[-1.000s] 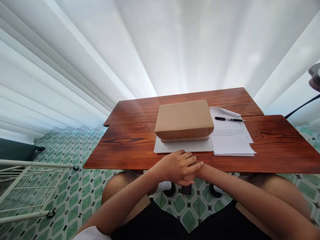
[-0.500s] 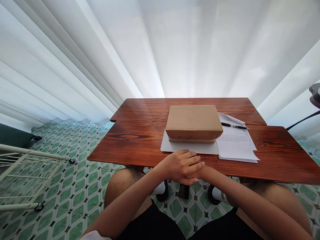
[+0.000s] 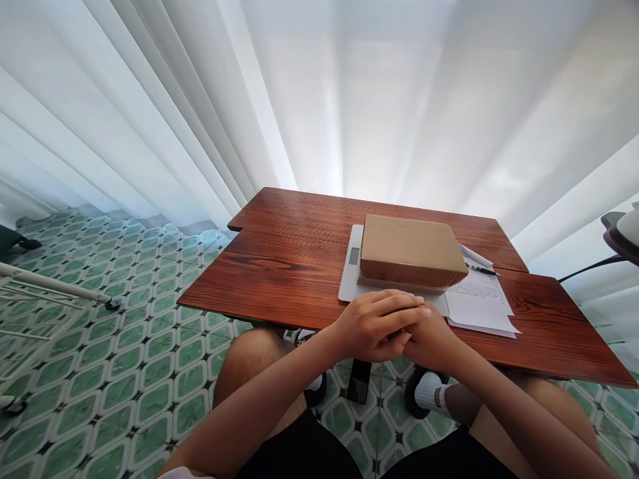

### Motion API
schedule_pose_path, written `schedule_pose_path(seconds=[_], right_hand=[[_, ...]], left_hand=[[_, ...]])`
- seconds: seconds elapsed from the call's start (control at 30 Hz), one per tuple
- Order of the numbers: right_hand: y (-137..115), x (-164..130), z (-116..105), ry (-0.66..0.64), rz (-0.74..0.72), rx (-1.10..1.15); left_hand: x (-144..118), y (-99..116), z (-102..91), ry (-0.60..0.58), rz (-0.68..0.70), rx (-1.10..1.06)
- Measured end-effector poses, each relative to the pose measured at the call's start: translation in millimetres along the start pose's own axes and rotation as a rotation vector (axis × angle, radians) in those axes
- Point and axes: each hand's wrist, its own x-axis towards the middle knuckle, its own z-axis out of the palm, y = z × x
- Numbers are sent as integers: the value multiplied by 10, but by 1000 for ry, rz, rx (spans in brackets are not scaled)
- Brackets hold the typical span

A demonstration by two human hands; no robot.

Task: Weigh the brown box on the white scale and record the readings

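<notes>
**Clasped hands at the table edge, box sitting just beyond them**

The person is sitting at a wooden table (image 3: 279, 279), and both hands are resting together at its near edge. The left hand (image 3: 374, 324) is lying over the right hand (image 3: 430, 339), with its fingers curled across the other's knuckles. Much of the right hand is being hidden by this overlap, so its fingers cannot be made out. Neither hand is gripping any object; they are closed only on one another.

Just past the hands, a brown cardboard box (image 3: 410, 251) is sitting closed and flat on a white slab (image 3: 351, 279). A small grey window is showing on the slab's left side, so it is perhaps a scale, though most of it is lying covered by the box. The hands are near the box's front edge, and whether the fingertips are touching the slab is hard to tell from this angle.

To the right of the box, printed sheets of paper (image 3: 479, 303) are lying partly tucked behind it; the print is too small to read. A black pen (image 3: 480, 269) is lying on them, its left end being cut off by the box's corner.

White curtains (image 3: 349, 100) are hanging behind the table. Below, green patterned floor tiles (image 3: 124, 346) are showing. A white metal rack (image 3: 44, 286) is being cut off at the left edge.
</notes>
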Motion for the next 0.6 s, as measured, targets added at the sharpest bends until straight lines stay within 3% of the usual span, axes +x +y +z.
schedule_pose_path(seconds=[0.03,0.13,0.27,0.4,0.6], right_hand=[[-25,60,-82,-116,-68,-44],[-92,179,-260,-137,-135,-74],[-48,184,-435,92,-119,7],[192,148,-573,420,100,9],[596,198,-544,615,234,-82]], left_hand=[[4,-3,-17,27,-33,-37],[23,-22,-82,130,-129,-126],[42,-71,-175,286,-292,-78],[9,-178,-208,410,-464,24],[-101,-402,-106,476,-706,-15]])
